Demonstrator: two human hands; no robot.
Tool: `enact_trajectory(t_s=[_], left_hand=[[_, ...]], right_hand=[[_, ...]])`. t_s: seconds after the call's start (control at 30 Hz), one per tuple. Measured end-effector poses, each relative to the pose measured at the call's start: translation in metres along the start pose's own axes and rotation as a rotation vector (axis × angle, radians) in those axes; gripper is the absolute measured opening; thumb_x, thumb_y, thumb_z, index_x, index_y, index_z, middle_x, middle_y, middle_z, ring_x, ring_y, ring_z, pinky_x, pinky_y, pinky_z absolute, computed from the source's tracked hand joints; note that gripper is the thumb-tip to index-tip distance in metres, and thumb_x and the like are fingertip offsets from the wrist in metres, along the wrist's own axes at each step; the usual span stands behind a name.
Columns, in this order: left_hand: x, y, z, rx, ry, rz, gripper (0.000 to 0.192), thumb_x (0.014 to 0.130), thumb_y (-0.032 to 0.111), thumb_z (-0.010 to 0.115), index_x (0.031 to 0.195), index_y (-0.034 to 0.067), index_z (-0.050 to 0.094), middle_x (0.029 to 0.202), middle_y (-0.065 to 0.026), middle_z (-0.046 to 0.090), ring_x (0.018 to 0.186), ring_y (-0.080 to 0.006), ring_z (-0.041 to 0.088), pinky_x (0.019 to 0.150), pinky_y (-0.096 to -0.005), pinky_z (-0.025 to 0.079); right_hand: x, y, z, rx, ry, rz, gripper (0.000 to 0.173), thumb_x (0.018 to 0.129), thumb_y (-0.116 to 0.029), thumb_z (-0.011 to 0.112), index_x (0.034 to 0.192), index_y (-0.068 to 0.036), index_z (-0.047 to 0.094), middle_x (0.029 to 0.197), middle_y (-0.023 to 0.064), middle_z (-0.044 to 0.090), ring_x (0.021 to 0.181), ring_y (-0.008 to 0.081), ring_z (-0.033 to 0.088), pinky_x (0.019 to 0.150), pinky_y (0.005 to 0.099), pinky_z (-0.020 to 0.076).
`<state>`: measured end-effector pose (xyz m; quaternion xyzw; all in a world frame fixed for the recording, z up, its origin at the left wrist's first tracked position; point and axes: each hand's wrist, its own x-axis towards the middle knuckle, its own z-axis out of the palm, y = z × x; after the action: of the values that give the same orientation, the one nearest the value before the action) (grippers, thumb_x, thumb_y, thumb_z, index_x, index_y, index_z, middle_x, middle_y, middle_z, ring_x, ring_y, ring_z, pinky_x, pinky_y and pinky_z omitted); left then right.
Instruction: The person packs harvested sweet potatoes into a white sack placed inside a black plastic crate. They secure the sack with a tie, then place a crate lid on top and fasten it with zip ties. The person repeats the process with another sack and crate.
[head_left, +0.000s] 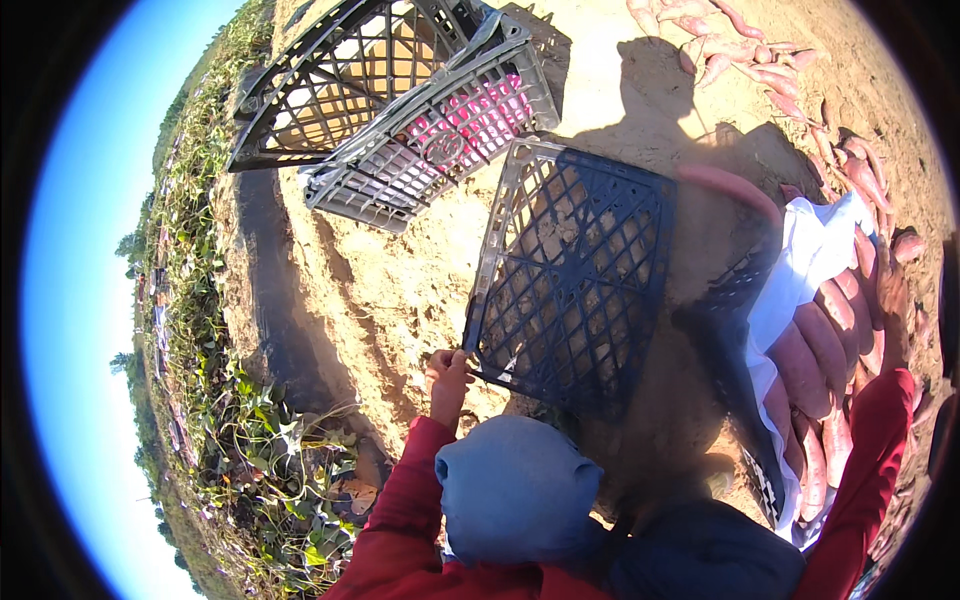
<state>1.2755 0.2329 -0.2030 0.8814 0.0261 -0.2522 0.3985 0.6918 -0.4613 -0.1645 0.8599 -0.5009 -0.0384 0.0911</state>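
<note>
My left hand (448, 381) pinches the near left corner of a black plastic lattice panel (574, 277), which looks like a crate lid or base. Soil shows through its diamond mesh. To the right stands a dark plastic crate (724, 352) lined with white cloth (810, 247) and filled with large reddish sweet potatoes (814, 352). Along that crate's far right side is my right hand (892, 307), close to the sweet potatoes; its fingers are too unclear to show whether they grip one. A single long sweet potato (729, 191) lies beyond the panel.
Two black crates (352, 82) lean together at the upper left, the nearer (450, 142) with pink-patterned material inside. Loose sweet potatoes (739, 52) trail over the soil at the upper right. Leafy vines (285, 457) and a strip of black plastic film (274, 285) run along the left.
</note>
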Motion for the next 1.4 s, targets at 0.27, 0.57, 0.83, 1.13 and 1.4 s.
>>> enact_trajectory(t_s=[0.27,0.57,0.83,1.13,1.4], left_hand=[[0.111,0.209,-0.089,0.584,0.437,0.932,0.032,0.096,0.025,0.078,0.122,0.007,0.070,0.104,-0.0138,0.071,0.097,-0.0316,0.071,0.091,-0.0432,0.057],[0.190,0.298,-0.146,1.246,0.437,1.068,0.050,0.092,0.024,0.079,0.137,0.009,0.063,0.127,-0.0149,0.070,0.120,-0.0360,0.066,0.104,-0.0490,0.051],[0.235,0.321,-0.149,1.361,0.270,0.822,0.035,0.100,0.042,0.072,0.116,0.011,0.070,0.103,-0.0146,0.080,0.101,-0.0369,0.077,0.087,-0.0522,0.058],[0.120,0.331,-0.063,1.227,-0.022,1.099,0.048,0.109,0.056,0.060,0.116,0.010,0.069,0.087,-0.0224,0.075,0.085,-0.0429,0.076,0.071,-0.0528,0.058],[0.062,0.347,-0.096,0.647,-0.012,0.975,0.026,0.113,0.028,0.062,0.112,0.004,0.072,0.085,-0.0140,0.073,0.075,-0.0263,0.072,0.071,-0.0397,0.055]], right_hand=[[0.021,0.006,0.007,-0.109,-0.032,-0.009,0.064,0.108,-0.013,0.053,0.169,-0.010,0.036,0.133,0.0180,0.070,0.118,0.0355,0.070,0.095,0.0458,0.0594],[0.015,0.019,0.005,-0.194,-0.075,0.007,0.063,0.108,-0.013,0.053,0.169,-0.007,0.036,0.136,0.0163,0.070,0.124,0.0326,0.068,0.100,0.0443,0.0575],[0.024,-0.002,-0.001,-0.169,-0.064,-0.009,0.063,0.108,-0.014,0.053,0.168,-0.004,0.036,0.139,0.0148,0.070,0.128,0.0299,0.066,0.105,0.0430,0.0559],[0.029,-0.029,-0.006,-0.231,-0.161,-0.020,0.064,0.109,-0.017,0.054,0.168,-0.002,0.036,0.141,0.0109,0.070,0.139,0.0224,0.059,0.113,0.0370,0.0514],[0.035,-0.019,0.015,-0.174,-0.139,-0.028,0.052,0.115,-0.019,0.047,0.165,-0.005,0.045,0.151,0.0122,0.065,0.137,0.0216,0.063,0.117,0.0330,0.0454]])
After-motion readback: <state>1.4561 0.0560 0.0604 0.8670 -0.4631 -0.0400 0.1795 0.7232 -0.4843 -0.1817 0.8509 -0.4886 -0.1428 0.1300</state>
